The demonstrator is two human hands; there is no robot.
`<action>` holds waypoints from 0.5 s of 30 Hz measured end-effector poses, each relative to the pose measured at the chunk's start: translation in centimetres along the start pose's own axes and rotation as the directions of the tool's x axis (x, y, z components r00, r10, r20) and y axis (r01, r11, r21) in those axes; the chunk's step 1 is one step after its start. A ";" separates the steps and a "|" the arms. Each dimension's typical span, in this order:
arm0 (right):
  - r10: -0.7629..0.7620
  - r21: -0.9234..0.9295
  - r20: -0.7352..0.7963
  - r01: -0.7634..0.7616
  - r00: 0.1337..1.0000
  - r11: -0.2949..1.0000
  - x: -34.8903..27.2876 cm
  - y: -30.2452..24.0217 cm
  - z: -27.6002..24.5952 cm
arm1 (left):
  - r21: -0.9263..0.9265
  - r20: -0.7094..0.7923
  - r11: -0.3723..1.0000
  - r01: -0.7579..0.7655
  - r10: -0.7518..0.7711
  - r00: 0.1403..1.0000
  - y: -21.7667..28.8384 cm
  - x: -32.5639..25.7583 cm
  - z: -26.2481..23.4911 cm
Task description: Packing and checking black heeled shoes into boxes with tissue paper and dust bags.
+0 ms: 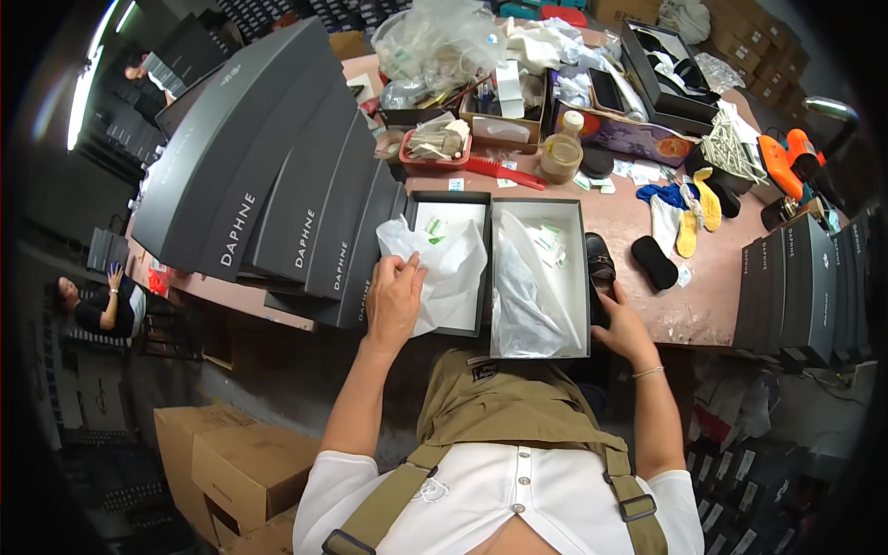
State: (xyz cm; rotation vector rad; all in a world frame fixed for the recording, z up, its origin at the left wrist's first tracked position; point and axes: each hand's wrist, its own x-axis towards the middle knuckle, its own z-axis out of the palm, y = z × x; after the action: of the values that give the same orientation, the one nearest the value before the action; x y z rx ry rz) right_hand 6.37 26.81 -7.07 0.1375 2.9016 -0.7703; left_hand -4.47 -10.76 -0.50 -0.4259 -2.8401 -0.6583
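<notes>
Two open grey shoe boxes with white insides lie side by side at the table's front edge. Over the left box (469, 326) my left hand (393, 301) is closed, its fingers pinching a sheet of thin white wrapping (453, 273). The right box (585, 319) holds a bundle in translucent white wrapping (529, 301) and several small white-and-green packets (551, 244). Just right of that box, my right hand (622, 324) grips a black shoe (600, 261), partly hidden by the fingers and the box wall.
Stacked grey shoe boxes (305, 194) tower at my left; more boxes (803, 287) stand at the right. Behind are a red brush (504, 173), a jar (560, 157), plastic bags (439, 42) and an orange tool (784, 165). A black pad (655, 263) lies right of the shoe. Cartons (245, 462) sit lower left.
</notes>
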 end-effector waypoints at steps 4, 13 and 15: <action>0.019 0.613 -0.166 0.088 0.986 0.785 -1.7 1.2 -4.6 | -0.299 -0.116 0.952 -0.071 0.038 0.993 -0.8 -0.1 0.0; -0.380 0.894 0.330 -0.415 0.864 -0.167 -4.8 -7.8 -3.8 | -0.526 -0.339 0.836 -0.156 -0.039 0.940 5.5 -0.5 -0.5; -0.415 0.895 0.336 -0.423 0.846 -0.138 -3.0 -10.4 -1.7 | -0.658 -0.312 0.714 -0.239 0.030 0.950 5.7 -1.4 -1.0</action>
State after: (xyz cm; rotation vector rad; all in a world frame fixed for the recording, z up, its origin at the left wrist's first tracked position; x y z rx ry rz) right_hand 7.86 18.51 -0.14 0.0292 0.9701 -2.3961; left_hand -1.18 -6.62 2.35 -0.5825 -2.1699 -1.6118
